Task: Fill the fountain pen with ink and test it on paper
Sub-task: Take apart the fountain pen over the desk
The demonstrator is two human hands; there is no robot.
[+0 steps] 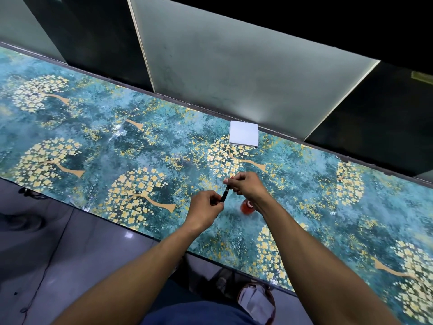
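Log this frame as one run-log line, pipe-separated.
left hand grips pen lower end | right hand grips upper end | ink bottle beneath, on table | paper pad untouched

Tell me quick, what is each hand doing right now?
Left hand: fingers pinch the lower end of the black pen.
Right hand: fingers grip the pen's upper end.

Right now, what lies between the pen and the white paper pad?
Nothing: in the head view, only bare patterned tabletop separates the pen from the paper pad.
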